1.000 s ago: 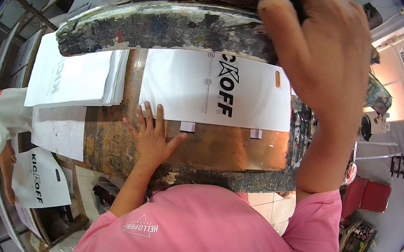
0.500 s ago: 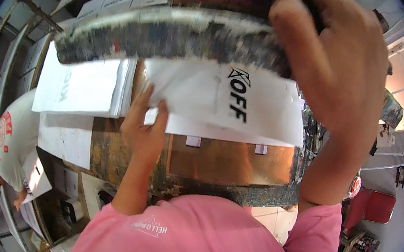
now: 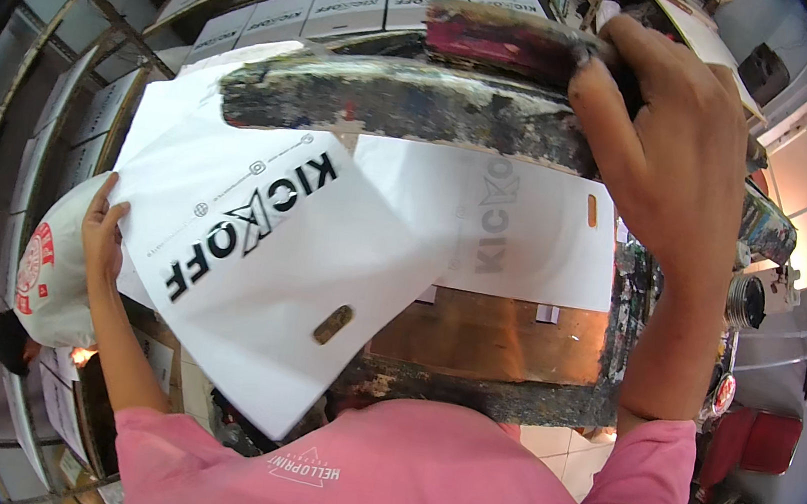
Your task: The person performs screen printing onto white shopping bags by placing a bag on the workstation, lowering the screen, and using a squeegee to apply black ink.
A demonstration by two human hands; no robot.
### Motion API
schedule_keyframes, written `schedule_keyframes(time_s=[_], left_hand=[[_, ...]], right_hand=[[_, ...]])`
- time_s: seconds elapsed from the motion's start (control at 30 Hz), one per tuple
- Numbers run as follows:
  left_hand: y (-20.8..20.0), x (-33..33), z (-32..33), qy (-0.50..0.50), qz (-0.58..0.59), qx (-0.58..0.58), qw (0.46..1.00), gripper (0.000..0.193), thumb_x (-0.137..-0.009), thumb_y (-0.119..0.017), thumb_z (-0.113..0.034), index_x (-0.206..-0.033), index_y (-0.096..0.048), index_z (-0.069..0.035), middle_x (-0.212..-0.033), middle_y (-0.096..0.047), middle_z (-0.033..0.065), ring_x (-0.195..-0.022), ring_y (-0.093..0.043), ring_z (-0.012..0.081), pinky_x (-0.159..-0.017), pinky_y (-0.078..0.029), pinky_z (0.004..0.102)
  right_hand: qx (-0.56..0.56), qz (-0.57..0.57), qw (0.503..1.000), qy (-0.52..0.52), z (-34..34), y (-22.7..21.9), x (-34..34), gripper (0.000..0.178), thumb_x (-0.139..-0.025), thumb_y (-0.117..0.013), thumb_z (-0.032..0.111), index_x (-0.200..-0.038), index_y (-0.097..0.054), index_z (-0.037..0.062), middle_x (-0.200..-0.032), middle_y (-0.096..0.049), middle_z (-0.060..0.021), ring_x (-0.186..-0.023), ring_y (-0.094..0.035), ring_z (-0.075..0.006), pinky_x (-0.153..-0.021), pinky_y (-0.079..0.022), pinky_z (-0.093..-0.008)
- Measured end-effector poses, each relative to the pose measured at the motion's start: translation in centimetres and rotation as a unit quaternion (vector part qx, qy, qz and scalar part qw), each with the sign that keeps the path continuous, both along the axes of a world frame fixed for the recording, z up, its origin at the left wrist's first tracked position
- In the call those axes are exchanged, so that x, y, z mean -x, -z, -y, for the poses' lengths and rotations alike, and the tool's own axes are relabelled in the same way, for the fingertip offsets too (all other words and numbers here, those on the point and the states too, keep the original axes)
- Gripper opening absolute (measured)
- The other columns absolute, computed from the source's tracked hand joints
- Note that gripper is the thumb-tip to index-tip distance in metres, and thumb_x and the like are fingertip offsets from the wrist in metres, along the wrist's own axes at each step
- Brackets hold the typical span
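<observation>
The printed sheet (image 3: 266, 265) is the thing that has changed place: half a second ago its edge was only being lifted at the centre of the frame, and now it is swung out across the lower left, tilted and curling, with its black lettering facing up. It is pinched at its left edge by the left hand (image 3: 103, 223), whose thumb and fingers are closed on the margin. By this move a second sheet (image 3: 536, 243) is uncovered on the coppery board (image 3: 488, 341) right of centre; only faint grey lettering is shown on it. For the work in hand, this appears to mean that the printed sheet is off the board but not yet released.

The right hand (image 3: 658, 132) is kept raised at the upper right. Its thumb is set against the right end of a magenta-stained bar (image 3: 495, 40), with the fingers curled over the far side, so a closed grip is shown; whether the paint-crusted frame (image 3: 392, 102) below is held as well cannot be told, since that end is hidden by the hand. The frame is still held up across the upper middle, clear of the second sheet.

A white stack (image 3: 165, 127) is partly covered at the upper left; whether it is touched by the printed sheet cannot be made out.
</observation>
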State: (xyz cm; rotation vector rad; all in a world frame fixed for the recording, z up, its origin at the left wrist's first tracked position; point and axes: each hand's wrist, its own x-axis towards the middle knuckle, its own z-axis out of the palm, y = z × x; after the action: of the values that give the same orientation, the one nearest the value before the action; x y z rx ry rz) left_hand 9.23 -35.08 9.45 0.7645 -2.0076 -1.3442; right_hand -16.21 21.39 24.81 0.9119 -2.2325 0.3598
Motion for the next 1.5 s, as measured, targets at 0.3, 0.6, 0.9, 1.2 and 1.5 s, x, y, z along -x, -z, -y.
schedule_keyframes(time_s=[0.3,0.6,0.9,1.2,1.5], left_hand=[[-1.0,-2.3,15.5,-0.135,0.325,0.383,0.854,0.067,-0.091,-0.071,-0.009,-0.152,-0.045,0.004,-0.143,-0.059,0.0226,-0.117,-0.064,0.0246,-0.102,-0.051,0.0342],[0.5,2.5,-34.3,0.342,-0.192,-0.412,0.822,0.127,-0.085,-0.053,-0.084,-0.157,-0.011,0.011,-0.159,-0.033,0.0291,-0.149,-0.034,0.0424,-0.125,-0.024,0.0556],[12.9,0.4,-34.1,0.133,0.029,-0.622,0.771,0.114,-0.092,-0.036,-0.085,-0.149,-0.027,0.013,-0.140,-0.050,0.0315,-0.134,-0.053,0.0405,-0.113,-0.045,0.0502],[15.2,-0.7,-34.9,0.077,0.053,-0.577,0.812,0.097,-0.097,-0.028,-0.081,-0.131,-0.042,0.009,-0.127,-0.060,0.0288,-0.118,-0.064,0.0403,-0.109,-0.049,0.0526],[18.7,-2.9,-33.2,0.218,-0.062,-0.568,0.791,0.092,-0.089,-0.040,-0.085,-0.128,-0.050,-0.002,-0.127,-0.063,0.0236,-0.124,-0.061,0.0418,-0.112,-0.044,0.0608]], right_hand=[[0.028,0.020,0.999,0.000,-0.1,-0.6,-0.8,0.042,-0.090,-0.056,0.036,-0.115,-0.067,0.0027,-0.092,-0.068,-0.0228,-0.089,-0.061,-0.0435,-0.088,-0.046,-0.0485],[-0.103,0.113,0.988,0.016,-1.8,8.8,-6.3,0.062,-0.088,-0.070,0.041,-0.139,-0.056,0.0089,-0.103,-0.063,-0.0162,-0.101,-0.059,-0.0335,-0.088,-0.043,-0.0486],[-0.124,0.345,0.928,-0.070,-4.6,23.9,-11.9,0.046,-0.082,-0.079,0.031,-0.121,-0.068,0.0077,-0.113,-0.063,-0.0106,-0.101,-0.060,-0.0303,-0.085,-0.053,-0.0433],[-0.106,0.244,0.961,-0.081,-0.3,28.1,0.9,0.049,-0.077,-0.082,0.030,-0.116,-0.063,0.0071,-0.100,-0.058,-0.0085,-0.097,-0.059,-0.0301,-0.076,-0.054,-0.0428],[-0.153,0.208,0.965,-0.049,4.6,28.1,22.4,0.041,-0.094,-0.065,0.050,-0.108,-0.069,0.0118,-0.101,-0.069,-0.0107,-0.099,-0.067,-0.0338,-0.079,-0.056,-0.0489]])
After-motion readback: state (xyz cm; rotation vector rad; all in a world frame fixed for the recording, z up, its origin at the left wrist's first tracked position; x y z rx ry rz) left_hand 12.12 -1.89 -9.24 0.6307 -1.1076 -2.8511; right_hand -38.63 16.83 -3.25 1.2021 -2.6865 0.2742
